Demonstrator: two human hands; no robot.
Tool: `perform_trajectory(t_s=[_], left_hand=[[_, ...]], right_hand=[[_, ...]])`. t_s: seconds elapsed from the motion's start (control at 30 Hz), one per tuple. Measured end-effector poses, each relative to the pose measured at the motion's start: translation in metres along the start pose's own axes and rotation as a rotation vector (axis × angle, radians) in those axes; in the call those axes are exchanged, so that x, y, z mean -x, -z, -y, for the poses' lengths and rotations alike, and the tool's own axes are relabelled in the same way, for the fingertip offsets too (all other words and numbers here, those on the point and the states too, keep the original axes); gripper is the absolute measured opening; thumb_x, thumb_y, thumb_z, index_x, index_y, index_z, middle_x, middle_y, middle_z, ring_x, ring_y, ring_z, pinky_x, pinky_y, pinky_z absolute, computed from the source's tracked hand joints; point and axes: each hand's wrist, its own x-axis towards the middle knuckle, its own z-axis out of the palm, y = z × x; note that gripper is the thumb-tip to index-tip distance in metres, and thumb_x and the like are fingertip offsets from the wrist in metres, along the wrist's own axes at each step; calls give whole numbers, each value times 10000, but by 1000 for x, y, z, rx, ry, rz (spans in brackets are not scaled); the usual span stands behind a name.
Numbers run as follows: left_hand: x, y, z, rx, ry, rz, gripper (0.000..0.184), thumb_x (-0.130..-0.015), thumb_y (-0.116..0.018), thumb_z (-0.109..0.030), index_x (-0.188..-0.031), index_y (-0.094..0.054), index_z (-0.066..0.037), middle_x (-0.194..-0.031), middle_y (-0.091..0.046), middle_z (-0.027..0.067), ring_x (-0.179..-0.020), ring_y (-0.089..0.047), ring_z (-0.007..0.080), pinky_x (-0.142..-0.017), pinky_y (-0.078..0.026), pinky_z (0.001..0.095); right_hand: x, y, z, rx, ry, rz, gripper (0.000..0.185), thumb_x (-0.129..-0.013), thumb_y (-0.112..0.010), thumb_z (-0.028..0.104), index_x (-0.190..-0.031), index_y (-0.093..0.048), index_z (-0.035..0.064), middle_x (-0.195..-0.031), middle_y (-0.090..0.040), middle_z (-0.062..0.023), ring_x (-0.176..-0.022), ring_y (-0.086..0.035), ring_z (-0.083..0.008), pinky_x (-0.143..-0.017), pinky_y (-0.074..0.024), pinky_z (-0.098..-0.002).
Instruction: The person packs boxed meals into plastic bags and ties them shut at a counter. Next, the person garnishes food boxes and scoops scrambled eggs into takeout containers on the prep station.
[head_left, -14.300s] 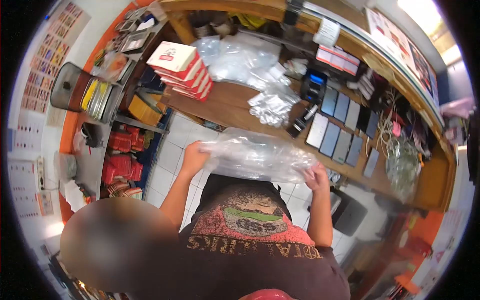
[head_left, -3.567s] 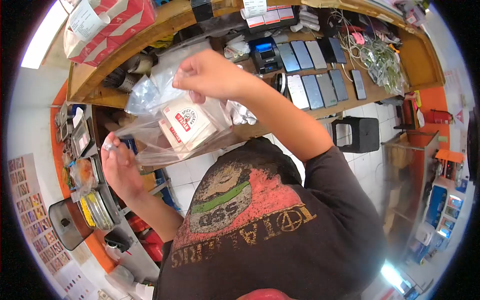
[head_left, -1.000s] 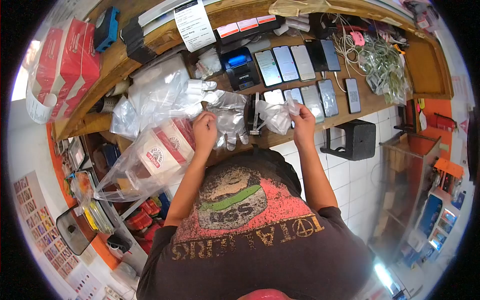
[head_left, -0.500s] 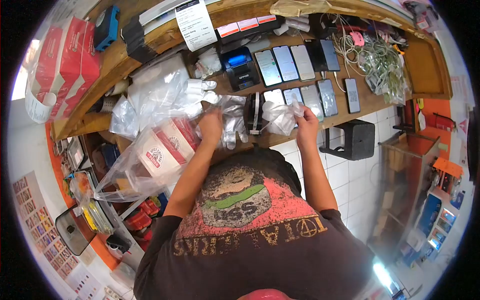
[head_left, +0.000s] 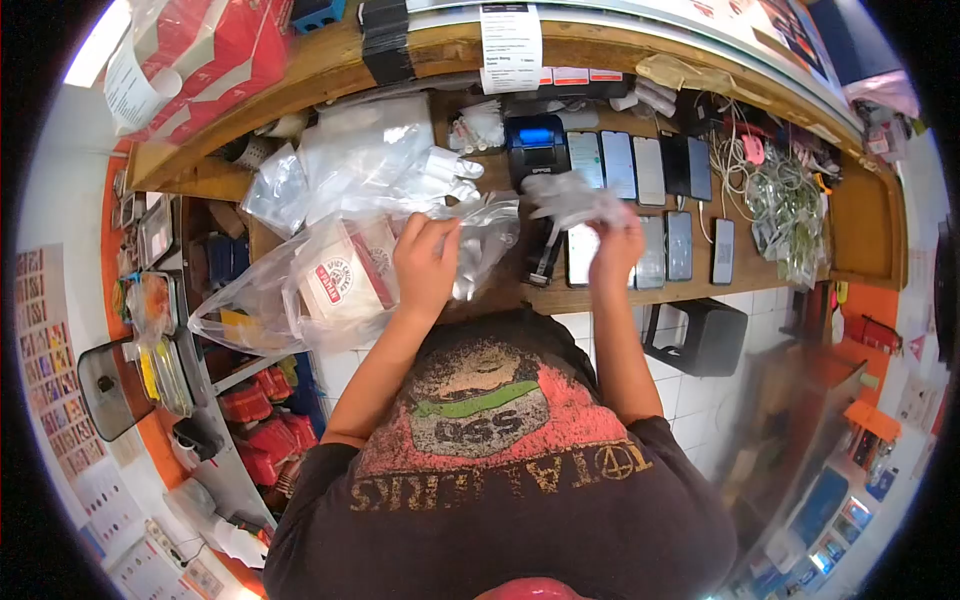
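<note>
My left hand [head_left: 427, 262] pinches the rim of a clear plastic bag [head_left: 240, 305], which lies on its side at the desk's front edge. Inside the bag are white and red boxes [head_left: 335, 280] with a chicken logo. Part of the bag's film spreads to the right of that hand. My right hand [head_left: 617, 248] is closed on crumpled clear plastic gloves [head_left: 575, 200], held above the phones' left end. Other gloves [head_left: 450, 170] rest on the desk behind my left hand.
Two rows of phones [head_left: 648, 170] and a small black printer [head_left: 535, 150] with a blue light stand on the desk [head_left: 500, 298]. Cables and a bag of greenish items [head_left: 790, 220] are at the right. More red boxes [head_left: 225, 60] sit on the upper shelf. A black stool [head_left: 700, 335] stands below.
My right hand has lifted the gloves over the phones. My left hand has taken hold of the bag's rim and drawn its film rightward. The view has shifted left and up.
</note>
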Motion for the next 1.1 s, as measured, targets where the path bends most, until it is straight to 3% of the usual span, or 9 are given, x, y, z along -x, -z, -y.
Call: perform_trajectory(t_s=[0.17,0.33,0.43,0.53,0.6,0.77,0.93,1.03,1.1], left_hand=[[3,0,9,-19,-66,-206,77,-790,-692,-17,-854,-650,-4,-751,-562,116,-700,-570,285,-638,-448,363],[-4,3,4,171,48,-122,69,-803,-566,18,-759,-521,-9,-739,-513,95,-696,-519,227,-657,-423,337],[0,-6,14,547,272,16,91,-818,-479,-38,-730,-459,-47,-738,-482,43,-702,-469,165,-682,-407,308],[-10,-3,-11,1041,618,40,82,-812,-446,-102,-732,-437,-86,-751,-463,8,-721,-446,129,-711,-398,280],[-18,10,-17,1391,786,60,46,-834,-463,-125,-800,-471,-94,-799,-508,15,-766,-493,126,-761,-419,276],[-10,50,-28,1304,728,92,118,-909,-489,-140,-972,-534,-50,-1001,-578,66,-975,-570,169,-868,-458,316],[30,178,-70,-18,-38,-332,510,-808,-699,-128,-1247,-490,27,-1200,-503,144,-1021,-523,262,-946,-410,388],[25,226,-34,-665,144,-864,531,-788,-738,-158,-1227,-501,24,-1247,-492,162,-1036,-526,261,-876,-462,361],[33,253,31,-851,239,-653,599,-772,-733,-119,-1288,-455,6,-975,-565,111,-823,-532,248,-809,-447,359]], right_hand=[[-22,27,20,-5,-1,-79,158,-943,-552,75,-1033,-614,-39,-1005,-664,-117,-856,-655,-190,-731,-572,-310],[9,9,26,-23,37,19,182,-947,-563,104,-1027,-639,-40,-996,-674,-112,-890,-664,-190,-787,-567,-330],[50,-25,33,148,-147,341,225,-936,-581,125,-1092,-675,-8,-1050,-679,-83,-941,-646,-157,-881,-498,-305],[81,-57,29,321,236,873,420,-778,-729,131,-1173,-626,32,-1317,-561,-149,-1245,-515,-263,-1047,-388,-349],[92,-74,43,340,199,927,361,-738,-738,69,-1076,-617,36,-1255,-577,-142,-1170,-544,-259,-960,-430,-335],[83,-85,30,195,-59,863,161,-728,-636,-64,-868,-605,10,-963,-653,-39,-867,-588,-108,-760,-470,-249],[90,-131,69,61,-266,660,89,-820,-673,50,-894,-631,28,-869,-644,-26,-774,-594,-115,-713,-494,-273],[116,-173,89,-75,-168,691,112,-808,-676,63,-898,-622,25,-877,-639,-24,-805,-597,-131,-721,-495,-275],[149,-211,105,-149,10,844,137,-757,-682,41,-872,-609,26,-876,-633,-32,-828,-604,-159,-730,-492,-282]])
